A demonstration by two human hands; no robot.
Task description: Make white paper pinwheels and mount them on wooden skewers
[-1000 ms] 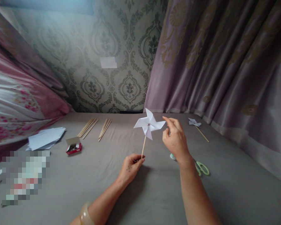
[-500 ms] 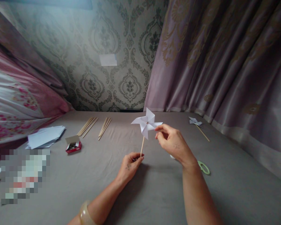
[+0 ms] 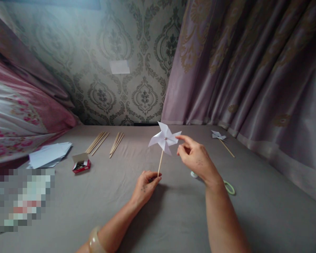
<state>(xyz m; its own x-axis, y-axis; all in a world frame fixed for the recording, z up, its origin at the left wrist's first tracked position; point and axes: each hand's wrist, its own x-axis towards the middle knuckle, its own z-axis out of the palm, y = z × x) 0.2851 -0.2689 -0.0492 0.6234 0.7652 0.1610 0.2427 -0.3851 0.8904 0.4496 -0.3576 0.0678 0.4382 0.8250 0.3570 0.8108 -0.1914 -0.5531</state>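
A white paper pinwheel (image 3: pixel 165 138) with a small pin at its centre is mounted on a thin wooden stick (image 3: pixel 160 163). My left hand (image 3: pixel 146 186) is closed around the stick's lower end and keeps it nearly upright, leaning slightly right. At the pinwheel's right side, my right hand (image 3: pixel 196 156) has its index finger stretched out to the edge of a blade. The thumb is apart from that finger, and nothing is gripped there. The other right-hand fingers are curled and partly hidden.
Several wooden sticks (image 3: pixel 95 143) lie at the back left, near white paper sheets (image 3: pixel 50 154) and an opened red box (image 3: pixel 81 164). A second pinwheel (image 3: pixel 218 135) lies far right. Behind my right forearm, a green handle (image 3: pixel 229 188) and a small white object (image 3: pixel 193 174) are partly hidden.
The pinwheel's blades have turned a little about the pin. My right hand's index finger has straightened, and its pinch at the blade has loosened. My left hand stays on the stick.
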